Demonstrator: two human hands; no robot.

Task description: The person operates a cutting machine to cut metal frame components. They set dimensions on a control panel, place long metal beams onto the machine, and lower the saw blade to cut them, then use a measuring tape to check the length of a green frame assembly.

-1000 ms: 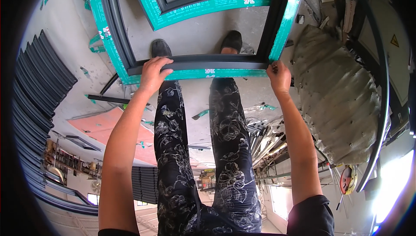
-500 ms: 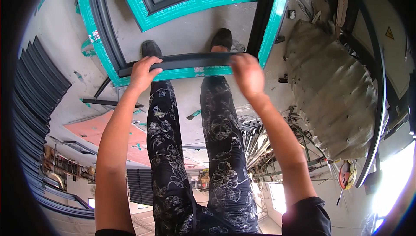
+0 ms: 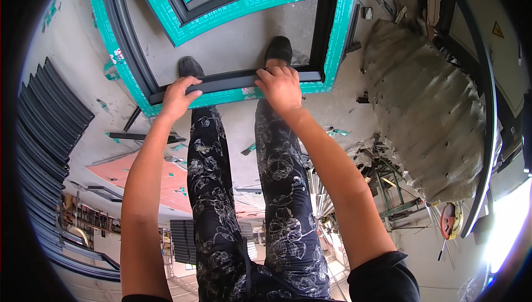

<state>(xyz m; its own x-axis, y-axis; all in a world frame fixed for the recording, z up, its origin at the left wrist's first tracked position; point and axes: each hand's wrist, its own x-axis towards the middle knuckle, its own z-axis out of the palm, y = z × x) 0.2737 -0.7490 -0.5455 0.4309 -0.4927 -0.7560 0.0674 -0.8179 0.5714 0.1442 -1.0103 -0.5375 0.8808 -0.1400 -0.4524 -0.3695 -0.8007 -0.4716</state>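
Observation:
A dark grey window frame (image 3: 221, 85) with green protective film on its faces stretches out ahead of me, its near bar crossing in front of my shins. My left hand (image 3: 180, 96) grips that bar toward its left corner, thumb on the near side and fingers over the top. Right of the middle, my right hand (image 3: 281, 87) is wrapped over the same bar. Both feet, in dark shoes, show through the frame's opening. Beyond them lies a smaller green-filmed frame (image 3: 244, 11), partly cut off at the top edge.
Stacked dark profiles (image 3: 47, 119) line the left side. A pinkish-red board (image 3: 138, 177) and film scraps (image 3: 249, 149) lie on the floor. At right are a large crumpled grey sheet (image 3: 424, 113), a long curved dark bar (image 3: 483, 80) and a red-and-yellow reel-like object (image 3: 450, 221).
My right hand has slid left along the near bar, away from the right corner and closer to my left hand. The frame has shifted slightly left in view.

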